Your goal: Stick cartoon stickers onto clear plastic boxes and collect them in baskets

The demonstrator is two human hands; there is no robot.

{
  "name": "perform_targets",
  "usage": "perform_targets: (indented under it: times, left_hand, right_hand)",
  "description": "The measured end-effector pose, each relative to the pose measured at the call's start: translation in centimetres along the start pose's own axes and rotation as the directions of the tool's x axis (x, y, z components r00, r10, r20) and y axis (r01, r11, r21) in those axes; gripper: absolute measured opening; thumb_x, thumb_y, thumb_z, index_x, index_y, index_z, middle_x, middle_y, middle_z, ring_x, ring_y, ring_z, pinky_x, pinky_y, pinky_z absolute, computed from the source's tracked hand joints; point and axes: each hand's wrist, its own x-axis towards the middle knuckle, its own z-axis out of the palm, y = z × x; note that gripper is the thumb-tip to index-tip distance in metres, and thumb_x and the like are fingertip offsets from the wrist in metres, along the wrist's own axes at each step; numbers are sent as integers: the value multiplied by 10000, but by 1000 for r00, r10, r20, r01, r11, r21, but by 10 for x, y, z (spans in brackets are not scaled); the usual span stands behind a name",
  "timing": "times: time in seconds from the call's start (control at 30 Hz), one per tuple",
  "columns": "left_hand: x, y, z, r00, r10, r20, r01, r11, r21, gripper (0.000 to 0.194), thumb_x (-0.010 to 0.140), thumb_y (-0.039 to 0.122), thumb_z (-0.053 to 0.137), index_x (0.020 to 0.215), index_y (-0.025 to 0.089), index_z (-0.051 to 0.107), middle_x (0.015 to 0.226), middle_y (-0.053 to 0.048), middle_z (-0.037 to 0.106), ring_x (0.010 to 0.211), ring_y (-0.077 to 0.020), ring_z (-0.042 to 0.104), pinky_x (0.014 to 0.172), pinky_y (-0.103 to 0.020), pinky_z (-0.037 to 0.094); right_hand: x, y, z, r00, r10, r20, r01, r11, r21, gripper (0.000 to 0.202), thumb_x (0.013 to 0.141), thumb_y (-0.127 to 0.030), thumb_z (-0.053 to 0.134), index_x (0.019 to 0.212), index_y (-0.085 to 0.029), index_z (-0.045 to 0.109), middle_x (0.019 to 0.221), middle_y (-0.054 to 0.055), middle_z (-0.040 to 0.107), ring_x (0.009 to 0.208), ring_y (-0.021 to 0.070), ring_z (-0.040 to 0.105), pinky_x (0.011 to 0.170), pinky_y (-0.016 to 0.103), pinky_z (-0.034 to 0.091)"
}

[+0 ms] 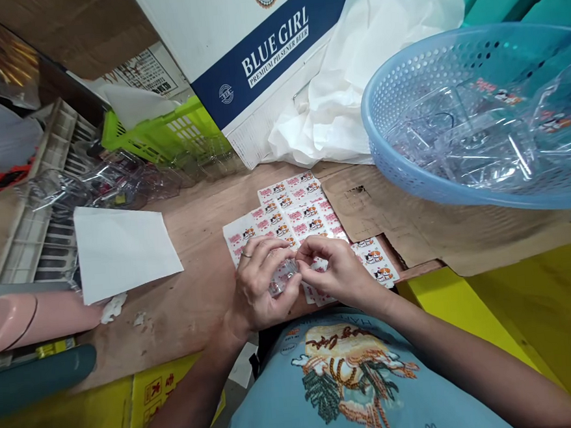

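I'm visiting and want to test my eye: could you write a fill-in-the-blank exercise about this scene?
The left hand holding a clear plastic piece wears a ____.
The box reads "BLUE ____" in large white letters.
The blue basket stands on the picture's ____ side.
The flat paper at left is coloured ____.
Missing words: ring; GIRL; right; white.
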Motion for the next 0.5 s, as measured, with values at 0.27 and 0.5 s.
perform_targets:
  times: [0.27,0.5]
  left_hand:
    - [5,10,-24,925,-304,229,353,910,-216,157,871,157,560,1019,209,579,1032,-48,640,1008,-192,597,931,-364,476]
    - [0,3,-38,846,-347,405,492,801,-342,214,890,220,579,1102,233,557,1092,-43,629,1017,-179,617,921,-329,483]
  right_hand:
    - [-7,-4,10,951,-309,9,304,931,-202,108,852,-85,499,814,-169,553,770,49,569,761,182,489,697,325,399]
    - [-4,7,18,996,15,87,-33,977,209,96,813,-123,537,741,-184,547,697,3,584,643,133,545,618,266,440]
